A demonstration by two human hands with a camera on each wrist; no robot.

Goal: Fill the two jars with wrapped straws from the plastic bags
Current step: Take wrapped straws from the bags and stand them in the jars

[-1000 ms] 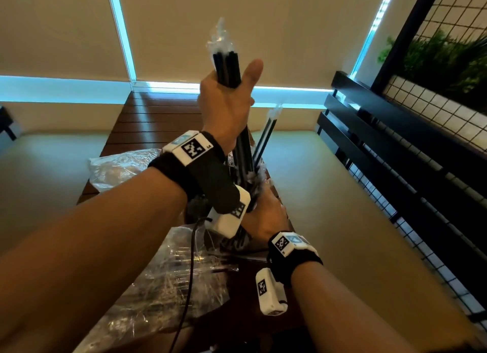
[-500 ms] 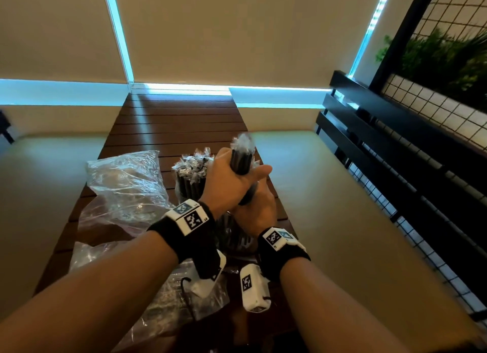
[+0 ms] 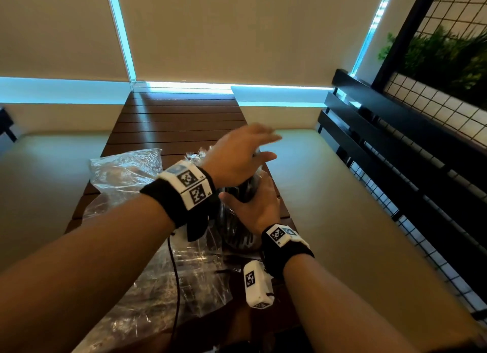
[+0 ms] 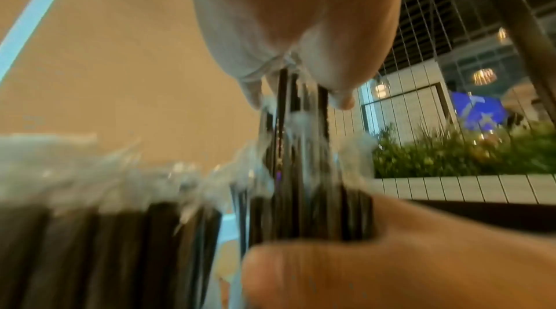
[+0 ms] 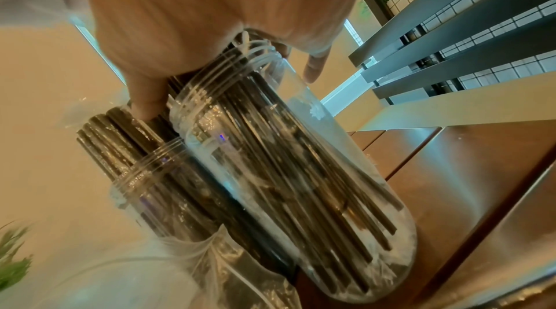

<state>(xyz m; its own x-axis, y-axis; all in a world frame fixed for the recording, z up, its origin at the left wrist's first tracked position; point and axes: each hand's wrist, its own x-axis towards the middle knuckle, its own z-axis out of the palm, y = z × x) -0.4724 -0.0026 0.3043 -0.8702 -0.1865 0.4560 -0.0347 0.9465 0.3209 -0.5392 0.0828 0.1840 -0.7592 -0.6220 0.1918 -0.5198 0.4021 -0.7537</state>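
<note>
Head view: left hand (image 3: 238,157) spread flat over the straw tops; right hand (image 3: 253,208) wraps the jar (image 3: 237,236) near the table's (image 3: 184,118) right edge.

Left wrist view: straws (image 4: 300,195) blurred, thin, probably light, film slippery.

Right wrist view: clear jar walls look rigid and smooth; best gripped mid-body.

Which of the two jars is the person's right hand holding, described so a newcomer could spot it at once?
Start at the dark slatted table and find the crumpled plastic bags on it. Two clear jars packed with black wrapped straws stand side by side just right of the bags. The held jar is the one nearer the table's right edge; the right hand grips its neck, while the neighbouring jar stands against the bags.
</note>
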